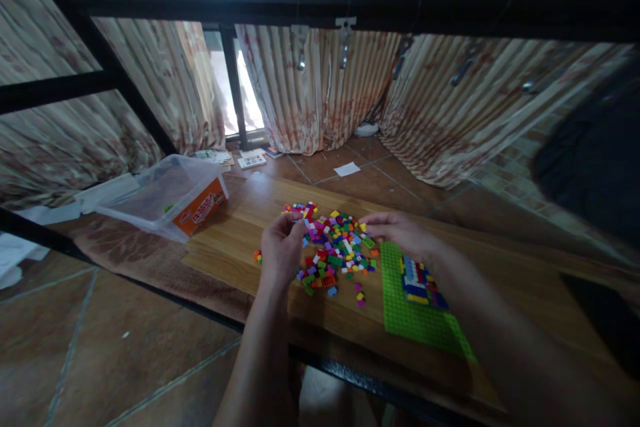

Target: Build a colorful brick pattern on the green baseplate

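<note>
A heap of small multicoloured toy bricks (333, 247) is spread over the wooden board. My left hand (283, 243) is at the heap's left side, thumb and forefinger pressed together; anything between them is too small to name. At the heap's right edge, my right hand (403, 232) has its fingers stretched out and slightly apart, the tips beside a yellow brick (363, 227). Below that hand lies a green baseplate (420, 330). On it sits a low build of blue, white, yellow and red bricks (417, 280), partly hidden by my right forearm.
A clear plastic bin (150, 203) with an orange label stands at the board's left end. The wooden board (250, 207) has a dark flat object (600, 320) at its right. Black metal bars (350, 10) cross ahead, before striped curtains (320, 93). Papers (347, 169) lie on the tiled floor.
</note>
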Tool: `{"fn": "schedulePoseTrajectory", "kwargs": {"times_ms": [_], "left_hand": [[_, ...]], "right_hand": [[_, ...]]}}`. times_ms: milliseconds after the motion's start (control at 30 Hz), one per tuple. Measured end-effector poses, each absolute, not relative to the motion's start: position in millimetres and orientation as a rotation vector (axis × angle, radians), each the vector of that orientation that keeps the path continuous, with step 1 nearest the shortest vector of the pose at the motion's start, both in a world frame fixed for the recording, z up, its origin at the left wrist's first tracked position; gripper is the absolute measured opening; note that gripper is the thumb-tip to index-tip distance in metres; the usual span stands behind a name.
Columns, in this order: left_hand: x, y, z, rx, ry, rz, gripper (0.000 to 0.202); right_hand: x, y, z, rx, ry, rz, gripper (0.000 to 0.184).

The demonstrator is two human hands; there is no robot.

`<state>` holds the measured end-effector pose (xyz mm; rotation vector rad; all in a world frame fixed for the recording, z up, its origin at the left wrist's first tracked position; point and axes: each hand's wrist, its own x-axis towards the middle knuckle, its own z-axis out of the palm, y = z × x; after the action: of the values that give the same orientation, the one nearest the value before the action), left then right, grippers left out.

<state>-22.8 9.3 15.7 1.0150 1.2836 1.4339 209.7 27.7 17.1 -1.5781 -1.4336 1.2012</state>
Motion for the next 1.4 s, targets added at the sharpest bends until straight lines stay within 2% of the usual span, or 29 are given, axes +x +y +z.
{"fn": "schedulePoseTrajectory", "kwargs": {"times_ms": [133, 333, 467, 600, 900, 1400], "left_hand": [[-10.0, 7.2, 15.5, 1.072, 1.301, 1.382, 0.02], [32.0, -17.7, 8.6, 1.474, 1.225, 1.085, 0.02], [67.9, -44.1, 0.3, 1.728, 1.135, 0.78, 0.023], [89.4, -61.0, -2.4, 1.935, 1.14, 0.588, 0.026], [95.0, -65.9, -7.3, 2.13, 1.15, 0.478, 0.028], [92.9, -67.0, -6.8, 2.208, 1.131, 0.403, 0.028]], "right_hand": [[229.9, -21.6, 27.8, -1.515, -1.446, 1.02, 0.027], [280.5, -95.9, 15.3, -1.75, -1.273, 0.587, 0.035], [291.8, -114.2, 3.3, -1.862, -1.346, 0.439, 0.031], [288.3, -112.4, -4.9, -1.801, -1.578, 0.257, 0.025], [290.2, -108.4, -22.0, -1.648, -1.871, 0.006, 0.019], [292.0, -103.6, -23.6, -1.512, -1.986, -0.123, 0.02]]}}
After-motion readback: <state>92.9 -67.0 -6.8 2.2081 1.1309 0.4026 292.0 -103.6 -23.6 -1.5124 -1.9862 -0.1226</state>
